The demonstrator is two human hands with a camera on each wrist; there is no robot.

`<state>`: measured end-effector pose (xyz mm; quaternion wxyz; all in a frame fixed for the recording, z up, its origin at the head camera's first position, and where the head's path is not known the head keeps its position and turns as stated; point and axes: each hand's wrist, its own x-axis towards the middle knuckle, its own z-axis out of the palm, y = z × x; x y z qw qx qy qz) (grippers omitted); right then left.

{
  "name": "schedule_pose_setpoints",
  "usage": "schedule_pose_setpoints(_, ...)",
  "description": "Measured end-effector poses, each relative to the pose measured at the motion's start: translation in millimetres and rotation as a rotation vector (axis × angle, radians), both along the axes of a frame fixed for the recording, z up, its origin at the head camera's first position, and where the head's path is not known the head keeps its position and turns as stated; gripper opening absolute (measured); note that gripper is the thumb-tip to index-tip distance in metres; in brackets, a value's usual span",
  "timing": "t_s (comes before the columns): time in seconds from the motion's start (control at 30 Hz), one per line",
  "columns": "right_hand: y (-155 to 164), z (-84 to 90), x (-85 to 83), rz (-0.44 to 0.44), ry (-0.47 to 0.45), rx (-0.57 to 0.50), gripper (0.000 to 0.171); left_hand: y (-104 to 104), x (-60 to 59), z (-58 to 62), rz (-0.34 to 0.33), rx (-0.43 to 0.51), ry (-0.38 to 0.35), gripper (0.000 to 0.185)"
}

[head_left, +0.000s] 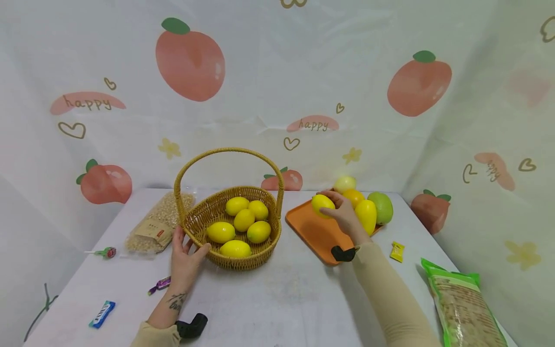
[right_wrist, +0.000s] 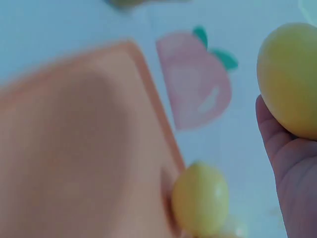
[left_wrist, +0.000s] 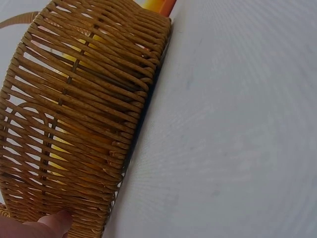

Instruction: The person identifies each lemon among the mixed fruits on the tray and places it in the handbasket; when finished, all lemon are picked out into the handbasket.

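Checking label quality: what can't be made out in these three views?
- Left wrist: left hand cut off by the bottom edge; lemons hidden behind the basket weave.
- Right wrist: whole frame blurred; tray edges soft; the lemon in the right hand is cut off by the right edge.
- Head: wrapper print on the blue bar is too small to read.

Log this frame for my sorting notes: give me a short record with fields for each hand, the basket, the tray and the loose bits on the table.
left hand: rests open against the outer wall of the basket
right hand: holds a lemon above the tray
basket contents: six lemons
tray contents: a yellow fruit, a green one, an orange one and a pale one at its far end
table: lollipop, blue bar, yellow sachet, green bag
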<state>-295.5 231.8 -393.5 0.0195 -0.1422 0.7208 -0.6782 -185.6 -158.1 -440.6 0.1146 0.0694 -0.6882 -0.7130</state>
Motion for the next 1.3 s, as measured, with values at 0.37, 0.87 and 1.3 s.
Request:
schedule_pose_setpoints(0.37,-64,25.0,35.3,0.476,0.165,-0.085,0.051,0,0.7,1.6,0.003,-0.017,-0.005,0.095)
schedule_pose_setpoints(0.87,-188,53.3,14.8,0.552,0.240,0.273,0.050,-2,0.9,0.5,-0.008,0.005,-0.016,0.095)
schedule_pose_setpoints(1.3,-169,53.1,29.3,0.596,0.200,0.111,0.054,-2,0.1,-0.6,-0.010,-0.010,-0.025,0.095)
